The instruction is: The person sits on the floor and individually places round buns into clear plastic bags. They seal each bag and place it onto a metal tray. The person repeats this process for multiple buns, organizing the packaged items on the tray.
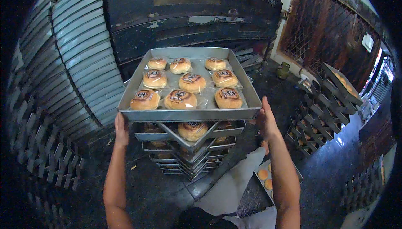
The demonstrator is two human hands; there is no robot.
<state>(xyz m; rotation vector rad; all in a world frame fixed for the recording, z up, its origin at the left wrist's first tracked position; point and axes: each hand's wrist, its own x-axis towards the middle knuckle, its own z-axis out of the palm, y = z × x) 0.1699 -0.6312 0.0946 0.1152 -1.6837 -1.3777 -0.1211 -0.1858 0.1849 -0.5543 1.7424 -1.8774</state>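
A rectangular metal baking tray (188, 115) with several buns in clear plastic wrappers is held between my two hands. My left hand (121, 129) grips its near left corner, and my right hand (266, 119) grips its near right corner. One wrapped bun (228, 98) lies near the tray's right side, and others sit in loose rows. Just below is a stack of metal trays (191, 153), laid crosswise at alternating angles, with a wrapped bun (192, 131) showing in the upper one. Whether the held tray touches the stack cannot be told.
Stacked metal trays (84, 40) lean high at the left, near a crisscross tray stack (56, 157). Another tray stack (320, 116) with buns stands right. A dark metal oven (194, 9) is ahead. A tray of buns (263, 175) lies low beside my leg.
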